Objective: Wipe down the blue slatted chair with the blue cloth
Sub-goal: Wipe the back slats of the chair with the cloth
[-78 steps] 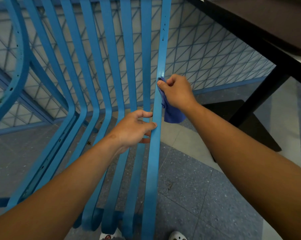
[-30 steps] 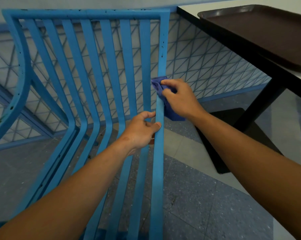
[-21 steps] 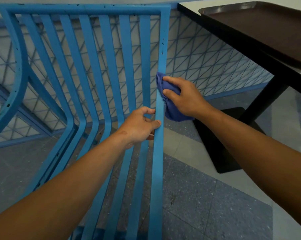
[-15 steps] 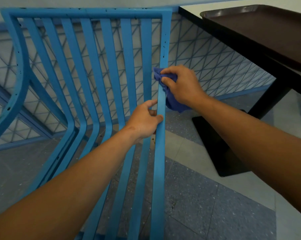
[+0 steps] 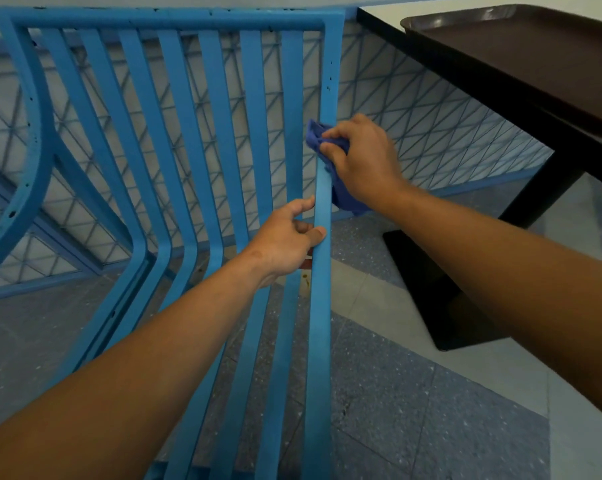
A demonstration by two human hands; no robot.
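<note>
The blue slatted chair (image 5: pixel 185 140) fills the left and middle of the view, its back slats rising to a top rail. My right hand (image 5: pixel 365 161) grips a bunched dark blue cloth (image 5: pixel 344 199) and presses it against the rightmost upright of the chair's frame, about halfway up the back. My left hand (image 5: pixel 285 240) grips the same upright just below, thumb across the front of the bar and fingers curled behind it.
A black-edged table (image 5: pixel 466 88) with a dark brown tray (image 5: pixel 535 50) on it stands at the right, on a black post and base plate (image 5: pixel 438 296). A tiled wall with a blue triangle pattern is behind the chair. Grey speckled floor tiles lie below.
My right hand has slid the cloth up the rightmost upright, from the level of the bend toward mid-back. My left hand has kept its grip and shifted slightly up the bar.
</note>
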